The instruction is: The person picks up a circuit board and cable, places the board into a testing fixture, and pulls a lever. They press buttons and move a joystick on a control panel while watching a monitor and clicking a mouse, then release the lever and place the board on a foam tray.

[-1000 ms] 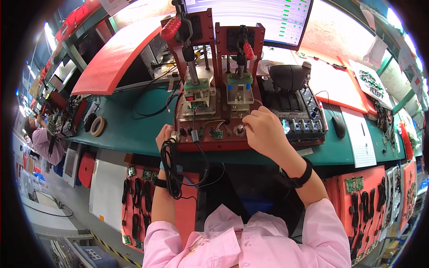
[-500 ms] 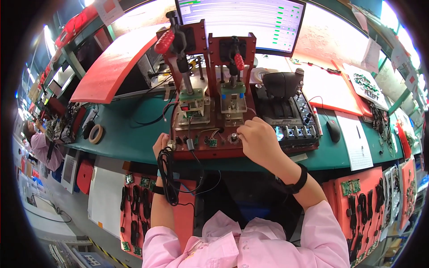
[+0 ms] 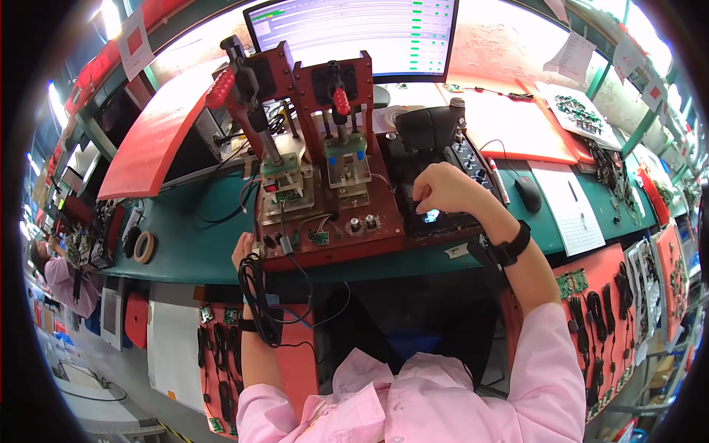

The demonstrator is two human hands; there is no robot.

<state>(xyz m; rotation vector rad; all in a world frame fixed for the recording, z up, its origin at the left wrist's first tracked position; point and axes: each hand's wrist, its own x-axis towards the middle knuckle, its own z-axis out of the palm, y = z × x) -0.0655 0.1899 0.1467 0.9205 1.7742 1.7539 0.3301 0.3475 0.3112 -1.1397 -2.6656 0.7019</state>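
Observation:
My left hand (image 3: pixel 242 249) is closed at the front left corner of a red test fixture (image 3: pixel 384 235), its fingers pinched around what looks like a cable plug. A coiled black cable (image 3: pixel 255 295) hangs below it over the table edge. My right hand (image 3: pixel 447 188) has curled fingers pointing down over a black control panel (image 3: pixel 473 221), close to a lit button (image 3: pixel 431 215); nothing shows in its grip. Two toggle clamps with red handles (image 3: pixel 220 88) stand on the fixture above green circuit boards (image 3: pixel 284 177). Metal knobs (image 3: pixel 362 223) sit along its front.
Behind the fixture stands a monitor (image 3: pixel 354 37). A black mouse (image 3: pixel 528 193) and a paper sheet (image 3: pixel 569 207) lie at right, a tape roll (image 3: pixel 145 247) at left. Pink foam trays (image 3: pixel 605 273) with boards and cables flank my lap. Another person (image 3: pixel 66 277) works far left.
My right hand has left the knob on the fixture's front and moved right, over the control panel. My left hand stays at the fixture's corner. The whole view has shifted and tilted somewhat.

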